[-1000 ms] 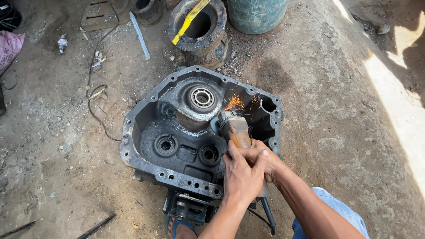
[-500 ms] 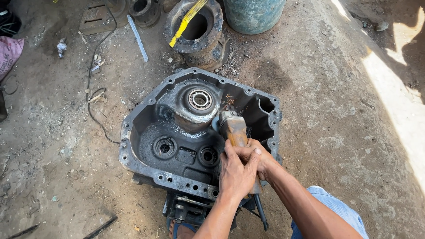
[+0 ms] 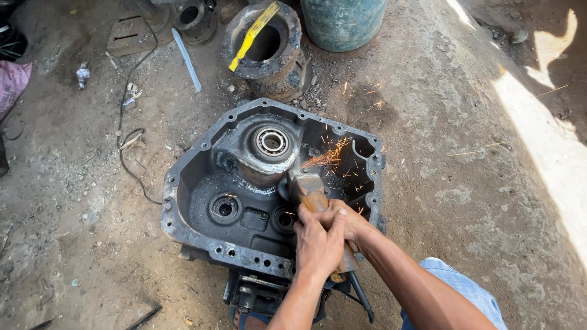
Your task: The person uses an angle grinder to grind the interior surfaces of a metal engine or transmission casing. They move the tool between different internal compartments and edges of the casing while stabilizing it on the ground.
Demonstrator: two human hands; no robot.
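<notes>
A dark cast metal housing point(image 3: 202, 183) lies open side up on the dirt floor, with a shiny bearing point(image 3: 271, 142) in a raised boss. Both my hands clasp one rusty angle grinder point(image 3: 307, 188). My left hand point(image 3: 318, 241) wraps its body from the near side. My right hand point(image 3: 350, 221) grips it just beside and partly under the left. The grinder's head is down inside the housing, right of the bearing boss. Orange sparks point(image 3: 330, 156) fly up and to the right from the contact spot.
A round metal ring part point(image 3: 287, 61) with a yellow stick point(image 3: 254, 27) across it stands behind the housing. A blue-green drum point(image 3: 342, 21) is at the top. A black cable point(image 3: 131, 146) trails on the left. My blue-jeaned knee point(image 3: 458, 293) shows at the lower right.
The sparks, absent half a second ago, are back and spray more widely to the upper right. My hands and the grinder have stayed in almost the same place.
</notes>
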